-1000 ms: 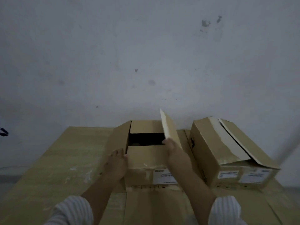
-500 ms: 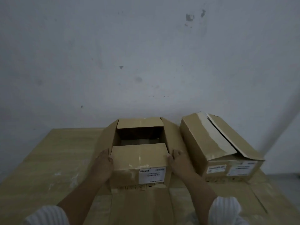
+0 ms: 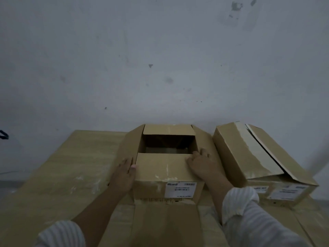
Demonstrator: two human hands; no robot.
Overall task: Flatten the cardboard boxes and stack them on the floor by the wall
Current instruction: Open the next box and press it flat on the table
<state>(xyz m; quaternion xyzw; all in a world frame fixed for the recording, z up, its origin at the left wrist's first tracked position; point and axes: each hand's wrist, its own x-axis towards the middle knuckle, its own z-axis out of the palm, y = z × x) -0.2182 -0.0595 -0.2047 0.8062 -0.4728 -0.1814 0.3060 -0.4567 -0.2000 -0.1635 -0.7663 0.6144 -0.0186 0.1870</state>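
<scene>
An open brown cardboard box [image 3: 165, 177] with a white label on its near side stands in front of me on flattened cardboard. Its side flaps are folded outward, and the near top flap lies partly over the opening. My left hand [image 3: 124, 173] presses flat against the box's left side, thumb at the flap's corner. My right hand [image 3: 201, 162] rests on the flap's right edge and the box's right side, fingers spread. A second brown box [image 3: 249, 155], with torn tape and one loose top flap, lies just to the right.
Flattened cardboard sheets [image 3: 58, 177] cover the floor under and around both boxes. A bare grey-white wall [image 3: 160, 59] rises right behind the boxes. A dark mark [image 3: 3, 135] shows at the far left edge.
The right flap that stood upright now lies folded outward. Both hands have slid onto the box's sides. The view has moved closer to the box.
</scene>
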